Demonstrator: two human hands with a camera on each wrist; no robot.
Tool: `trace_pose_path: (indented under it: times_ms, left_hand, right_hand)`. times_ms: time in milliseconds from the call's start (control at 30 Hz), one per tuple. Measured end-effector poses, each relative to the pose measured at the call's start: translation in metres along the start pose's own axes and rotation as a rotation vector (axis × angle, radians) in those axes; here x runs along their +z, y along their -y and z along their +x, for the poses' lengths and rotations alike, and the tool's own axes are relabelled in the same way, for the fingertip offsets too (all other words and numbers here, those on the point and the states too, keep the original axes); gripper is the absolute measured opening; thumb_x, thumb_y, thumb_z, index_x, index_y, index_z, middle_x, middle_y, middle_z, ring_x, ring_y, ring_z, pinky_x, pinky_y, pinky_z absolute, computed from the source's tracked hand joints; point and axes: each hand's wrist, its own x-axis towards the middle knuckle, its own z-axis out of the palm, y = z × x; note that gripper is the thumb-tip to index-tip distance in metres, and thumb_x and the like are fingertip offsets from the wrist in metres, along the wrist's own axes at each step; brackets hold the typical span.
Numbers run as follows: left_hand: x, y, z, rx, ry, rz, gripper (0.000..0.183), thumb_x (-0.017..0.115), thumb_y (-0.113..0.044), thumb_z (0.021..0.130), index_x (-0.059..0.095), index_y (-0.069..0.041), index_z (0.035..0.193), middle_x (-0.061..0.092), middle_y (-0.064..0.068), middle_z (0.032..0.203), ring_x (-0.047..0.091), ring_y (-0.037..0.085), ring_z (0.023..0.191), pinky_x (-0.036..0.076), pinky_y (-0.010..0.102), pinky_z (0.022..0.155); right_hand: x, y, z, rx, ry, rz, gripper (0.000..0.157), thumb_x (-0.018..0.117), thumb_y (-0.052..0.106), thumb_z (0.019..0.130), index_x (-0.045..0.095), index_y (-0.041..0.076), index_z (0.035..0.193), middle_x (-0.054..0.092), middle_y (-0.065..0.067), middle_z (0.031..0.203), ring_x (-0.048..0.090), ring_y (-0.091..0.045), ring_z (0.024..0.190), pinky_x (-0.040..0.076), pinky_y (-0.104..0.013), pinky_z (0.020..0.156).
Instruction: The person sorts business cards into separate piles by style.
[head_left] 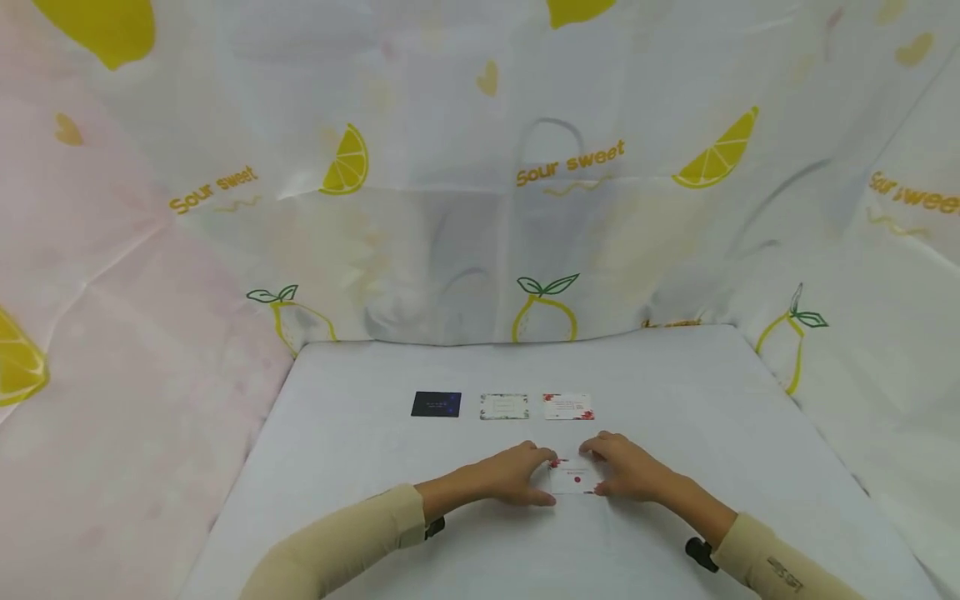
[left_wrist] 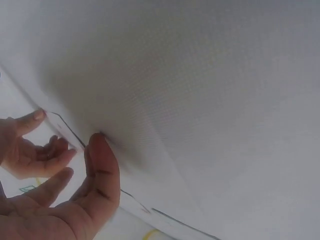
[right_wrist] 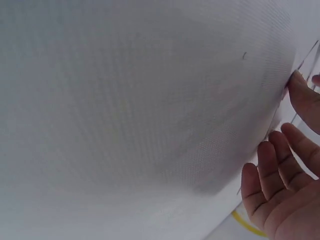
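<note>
A white card [head_left: 573, 476] with red flowers and a red dot lies flat on the white-covered table, between the two hands. My left hand [head_left: 521, 475] is at its left side, forefinger at the upper left corner and thumb close to the lower left one. On the other side, my right hand [head_left: 630, 468] has its thumb at the lower right corner and its fingers near the upper right. In the right wrist view, the right fingers [right_wrist: 267, 172] are loosely bent, apart from each other. The left thumb [left_wrist: 104, 170] reaches down beside the card in the left wrist view.
Behind the hands, a dark blue card [head_left: 437, 404], a white card with a leafy border [head_left: 504, 406] and a white card with red flowers [head_left: 567, 406] lie in a row. Lemon-printed cloth [head_left: 450, 208] hangs behind the table [head_left: 360, 383] and at its sides.
</note>
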Motion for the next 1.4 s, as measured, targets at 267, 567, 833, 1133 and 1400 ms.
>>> trace_pose_path:
  times_ms: [267,567,833,1133,1400]
  left_hand:
    - [0.0,-0.006,-0.002,0.067,0.033,0.036,0.066,0.075,-0.04,0.086,0.052,-0.015,0.143,0.063,-0.001,0.133,0.059,0.01,0.116,0.049,0.027,0.097]
    - [-0.003,-0.006,-0.003,0.105,-0.056,-0.041,0.055,0.073,-0.035,0.09,0.055,-0.013,0.137,0.065,-0.002,0.126,0.06,0.008,0.111,0.049,0.024,0.095]
    - [-0.007,-0.005,-0.002,0.151,-0.189,-0.033,0.05,0.079,-0.025,0.085,0.062,-0.011,0.13,0.066,-0.002,0.12,0.061,0.005,0.095,0.048,0.016,0.082]
    - [-0.005,-0.006,0.003,0.129,-0.199,0.093,0.061,0.083,-0.033,0.08,0.06,-0.013,0.134,0.065,-0.003,0.121,0.06,0.003,0.096,0.049,0.017,0.083]
    - [-0.004,-0.001,0.004,0.084,-0.218,0.134,0.056,0.081,-0.036,0.081,0.064,-0.016,0.131,0.068,-0.004,0.124,0.063,0.01,0.115,0.05,0.028,0.095]
  right_hand:
    - [0.004,0.005,0.002,0.072,-0.009,-0.001,0.043,0.091,0.016,0.067,0.067,0.011,0.102,0.055,0.003,0.094,0.047,-0.012,0.086,0.049,-0.031,0.079]
    - [0.002,0.004,-0.001,0.05,0.042,0.21,0.023,0.074,0.008,0.086,0.057,0.011,0.1,0.061,0.003,0.089,0.054,-0.013,0.08,0.046,-0.024,0.067]
    - [-0.005,-0.002,-0.001,-0.067,0.075,0.314,0.012,0.065,0.012,0.094,0.059,0.013,0.104,0.064,-0.001,0.102,0.058,-0.014,0.089,0.05,-0.032,0.077]
    - [-0.008,-0.004,0.004,-0.008,0.12,0.533,0.015,0.061,0.012,0.096,0.06,0.005,0.11,0.066,-0.007,0.095,0.061,-0.012,0.066,0.052,-0.027,0.055]
    - [-0.006,0.0,0.002,-0.045,0.015,0.41,0.025,0.069,0.024,0.093,0.064,0.007,0.111,0.067,-0.005,0.101,0.056,-0.007,0.076,0.049,-0.022,0.063]
